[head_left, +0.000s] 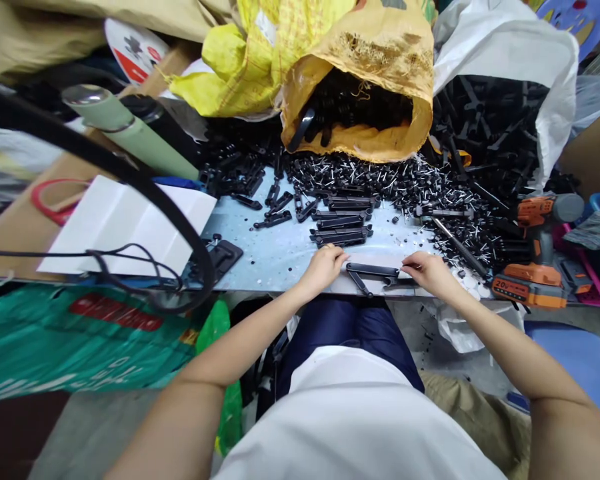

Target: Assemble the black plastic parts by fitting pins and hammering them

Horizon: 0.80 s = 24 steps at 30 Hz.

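At the table's front edge lies a black plastic bar (373,269) with a shorter arm (360,284) angled out from its left end. Another dark part (399,283) sits below the bar's right end. My left hand (326,265) is by the bar's left end, its fingertips pinched together. On the other side, my right hand (428,271) is closed in a pinch close to the bar's right end. Whatever the fingertips of either hand hold is too small to make out. Stacked black bars (343,223) lie in a column just beyond the hands.
Loose screws and small black pieces (370,177) spread across the back. Behind them stand an orange sack (380,50) and a white sack (560,73) of black parts. An orange cordless drill (535,260) is at right. White paper (125,213) and a black curved arm (130,177) occupy the left.
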{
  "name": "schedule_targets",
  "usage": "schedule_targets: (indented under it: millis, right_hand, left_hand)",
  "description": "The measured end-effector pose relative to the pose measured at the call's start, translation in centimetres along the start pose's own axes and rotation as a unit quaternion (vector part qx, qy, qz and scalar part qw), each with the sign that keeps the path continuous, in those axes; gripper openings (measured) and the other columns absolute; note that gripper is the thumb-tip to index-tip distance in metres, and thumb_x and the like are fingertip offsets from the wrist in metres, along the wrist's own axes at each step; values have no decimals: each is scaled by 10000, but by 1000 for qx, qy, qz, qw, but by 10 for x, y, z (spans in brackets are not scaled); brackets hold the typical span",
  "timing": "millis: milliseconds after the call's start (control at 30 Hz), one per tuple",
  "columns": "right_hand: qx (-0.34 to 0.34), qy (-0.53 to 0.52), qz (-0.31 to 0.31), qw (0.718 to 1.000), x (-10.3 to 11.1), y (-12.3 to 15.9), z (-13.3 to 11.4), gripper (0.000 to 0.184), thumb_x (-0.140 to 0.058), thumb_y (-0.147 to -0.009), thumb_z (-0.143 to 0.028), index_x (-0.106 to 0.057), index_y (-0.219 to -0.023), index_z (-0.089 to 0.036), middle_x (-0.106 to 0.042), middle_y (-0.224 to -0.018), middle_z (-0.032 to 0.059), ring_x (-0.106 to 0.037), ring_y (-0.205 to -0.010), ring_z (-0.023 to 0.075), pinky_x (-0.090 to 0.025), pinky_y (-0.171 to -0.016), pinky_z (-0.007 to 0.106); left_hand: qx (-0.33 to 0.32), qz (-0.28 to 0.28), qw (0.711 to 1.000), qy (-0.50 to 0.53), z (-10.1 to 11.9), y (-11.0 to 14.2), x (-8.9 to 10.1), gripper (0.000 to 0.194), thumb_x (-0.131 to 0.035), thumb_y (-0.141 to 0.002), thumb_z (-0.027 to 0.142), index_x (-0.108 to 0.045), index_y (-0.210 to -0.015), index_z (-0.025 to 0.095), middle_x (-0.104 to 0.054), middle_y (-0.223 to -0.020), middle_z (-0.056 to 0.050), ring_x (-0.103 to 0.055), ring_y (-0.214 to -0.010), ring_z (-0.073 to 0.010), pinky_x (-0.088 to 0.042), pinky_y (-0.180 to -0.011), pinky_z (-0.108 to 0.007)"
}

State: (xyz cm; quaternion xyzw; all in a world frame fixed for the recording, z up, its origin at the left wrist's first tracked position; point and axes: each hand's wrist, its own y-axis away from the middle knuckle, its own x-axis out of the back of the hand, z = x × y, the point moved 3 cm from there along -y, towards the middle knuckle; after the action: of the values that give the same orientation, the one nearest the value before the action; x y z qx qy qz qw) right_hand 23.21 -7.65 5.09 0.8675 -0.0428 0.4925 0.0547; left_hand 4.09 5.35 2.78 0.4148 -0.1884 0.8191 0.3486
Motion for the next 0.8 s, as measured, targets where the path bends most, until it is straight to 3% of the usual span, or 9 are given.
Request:
schedule_targets:
  millis: [167,333,400,500,633,700,800]
  right_hand:
    - [54,161,-96,981,3,-1,-27,146,-484,-833,-140,-624,-794,-152,-632,-804,76,-598,-727,151,-404,-639,227]
    - [64,147,-103,982,2,-4,-28,105,-508,-830,-152,-611,-822,-167,-638,-833,60,-598,-739,143,-397,-647,213]
    - [36,147,-73,986,2,-4,-22,105,-502,-833,-155,-606,-837,-169,-640,-834,63,-599,-729,149,-398,-636,219]
    - [13,148,-35,988,1,-1,-13,90,-507,-838,-189,-595,-853,-172,-640,-790,57,-593,-687,153,-404,-611,227]
    - [74,117,-20,990,-6,6,-10,126,-481,-860,-220,-586,-798,-187,-634,-752,41,-595,-703,149,-435,-644,229]
    - [100,104,-3,990,-8,7,-9,159,-457,-874,-227,-589,-795,-185,-639,-779,53,-602,-731,152,-453,-670,239]
    - [117,94,18,989,-11,6,-9,190,-437,-885,-250,-596,-808,-181,-641,-781,65,-607,-724,161,-475,-664,259]
  left_hand:
    - [-18,-69,995,-77,11,-2,-7,220,-488,-838,191,-631,-686,120,-589,-732,-72,-588,-730,-178,-468,-709,-284]
    - [-64,-118,981,-139,23,-4,-14,180,-493,-843,187,-633,-769,102,-605,-896,-112,-616,-701,-180,-483,-677,-289]
    - [-79,-85,984,-132,21,-3,-17,120,-544,-824,205,-620,-843,114,-620,-894,-101,-627,-749,-195,-494,-682,-291]
    - [-109,33,988,-102,11,5,-23,161,-563,-829,256,-588,-940,142,-644,-843,-70,-633,-779,-190,-514,-682,-288]
    - [-219,166,959,-66,-4,20,-34,205,-401,-910,206,-574,-999,139,-672,-859,-95,-644,-822,-176,-535,-746,-316]
    - [-263,192,943,-69,-8,24,-39,244,-362,-915,162,-556,-1059,126,-678,-875,-109,-645,-852,-178,-542,-762,-331]
    - [-310,165,932,-90,-14,23,-45,281,-354,-906,134,-532,-1121,109,-680,-893,-127,-642,-887,-190,-550,-756,-353]
